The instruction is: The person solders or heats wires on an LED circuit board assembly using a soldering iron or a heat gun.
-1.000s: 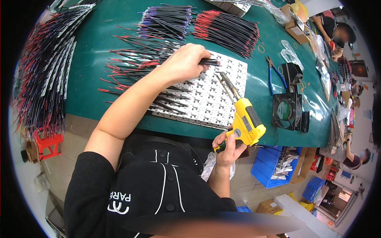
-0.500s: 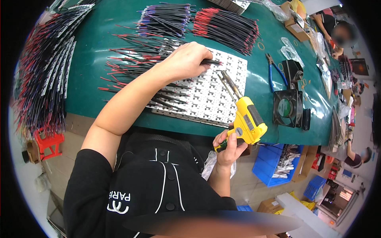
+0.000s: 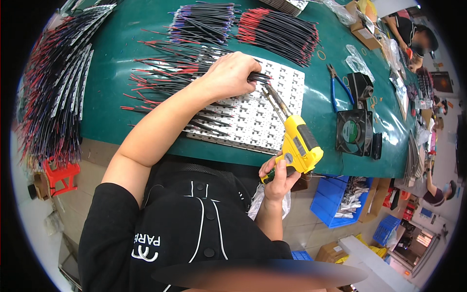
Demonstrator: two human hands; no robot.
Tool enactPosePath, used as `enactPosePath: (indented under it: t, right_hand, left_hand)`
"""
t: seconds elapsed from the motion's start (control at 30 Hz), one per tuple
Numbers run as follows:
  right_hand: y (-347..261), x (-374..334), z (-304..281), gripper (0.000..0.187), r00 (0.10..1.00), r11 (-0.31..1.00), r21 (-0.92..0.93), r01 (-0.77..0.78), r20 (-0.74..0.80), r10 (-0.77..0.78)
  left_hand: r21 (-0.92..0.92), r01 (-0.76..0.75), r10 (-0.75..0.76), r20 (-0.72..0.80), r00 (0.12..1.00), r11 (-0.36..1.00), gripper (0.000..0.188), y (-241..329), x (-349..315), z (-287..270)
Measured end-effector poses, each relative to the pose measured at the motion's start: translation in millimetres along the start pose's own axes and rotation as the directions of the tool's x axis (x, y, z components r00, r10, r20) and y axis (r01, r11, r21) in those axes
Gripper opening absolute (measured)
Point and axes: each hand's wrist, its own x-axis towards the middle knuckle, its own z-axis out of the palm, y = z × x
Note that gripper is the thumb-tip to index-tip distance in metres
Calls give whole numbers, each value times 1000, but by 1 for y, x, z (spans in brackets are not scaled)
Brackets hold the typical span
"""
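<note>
My left hand (image 3: 232, 74) is closed over the white circuit-board panel (image 3: 265, 130), fingers round a few black wires (image 3: 261, 77) whose ends stick out to the right. My right hand (image 3: 279, 179), at the table's front edge, grips a yellow soldering gun (image 3: 300, 146). Its metal tip and thin feed tube point up and left, just beside the wire ends; whether they touch I cannot tell. Across the panel's left part lie rows of black wires with red ends (image 3: 163, 80), partly hidden by my left forearm.
Wire bundles, one purple-ended (image 3: 202, 23) and one red-ended (image 3: 277, 35), lie behind the panel. At right are blue-handled pliers (image 3: 340, 87) and a black fan (image 3: 354, 133). Finished-looking wired strips (image 3: 63, 92) heap up at left. A blue bin (image 3: 327, 202) stands below the table; people work at far right.
The soldering gun and my right hand have shifted slightly left, bringing the tip closer to the wire ends. My left hand stays nearly in place.
</note>
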Motion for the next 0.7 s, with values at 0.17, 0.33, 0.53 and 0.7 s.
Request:
enactPosePath:
  t: [0.17, 0.33, 0.53, 0.7]
  right_hand:
    - [1, 1, 1, 21, 1000, 1000, -11, 2, 12, -2]
    - [5, 1, -1, 21, 1000, 1000, -18, -4, 11, 4]
    - [3, 2, -3, 20, 998, 993, -113, 33, 64, -26]
    - [-4, 3, -1, 33, 995, 995, -26, 99, 27, -99]
  left_hand:
    - [-8, 25, -25, 30, 999, 1000, 25, 0, 1, -1]
    - [-12, -12, 12, -26, 1000, 1000, 24, -1, 0, 3]
    - [-5, -37, 37, -76, 996, 999, 25, -4, -2, 6]
    - [-8, 31, -31, 42, 999, 999, 26, 2, 1, -2]
